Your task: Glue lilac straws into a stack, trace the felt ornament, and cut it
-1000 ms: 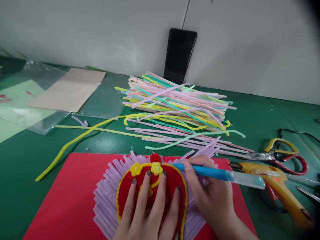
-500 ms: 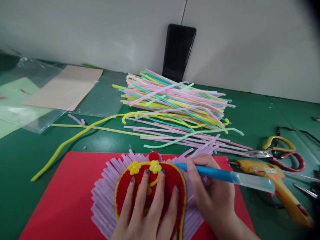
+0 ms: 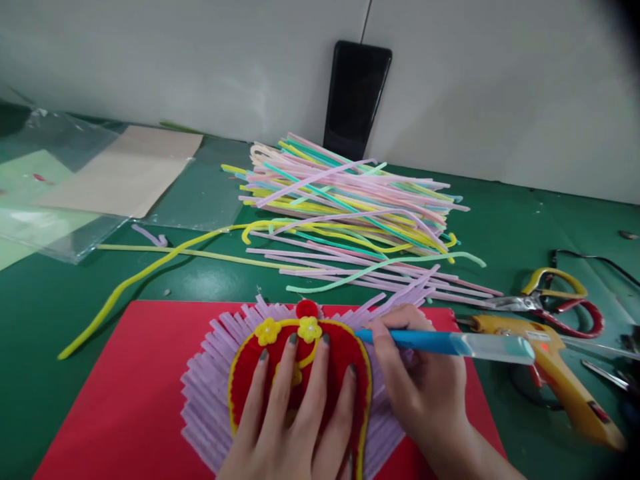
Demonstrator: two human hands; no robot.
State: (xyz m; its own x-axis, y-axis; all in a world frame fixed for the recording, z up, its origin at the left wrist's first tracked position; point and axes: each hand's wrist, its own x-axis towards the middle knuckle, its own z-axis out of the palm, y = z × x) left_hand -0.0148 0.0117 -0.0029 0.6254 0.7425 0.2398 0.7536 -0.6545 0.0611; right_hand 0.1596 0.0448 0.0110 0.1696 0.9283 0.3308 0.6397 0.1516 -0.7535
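"What do you have at bottom center?"

"My left hand [image 3: 295, 433], grip spread wide over the red felt piece [image 3: 345, 347]. The fingers hide its middle, and the frame's bottom edge cuts off its lower end."

"And the right?"

"Right of center, my right hand [image 3: 430, 380] has its grip narrowed around a blue pen [image 3: 445, 342]. The pen's tip is by the felt's yellow edge; I can't tell whether they touch. Purple strips [image 3: 205, 393] run partly hidden beneath the felt. Dark items [image 3: 632, 347] blur at far right."

The right hand [image 3: 425, 377] holds a blue pen [image 3: 435, 342].
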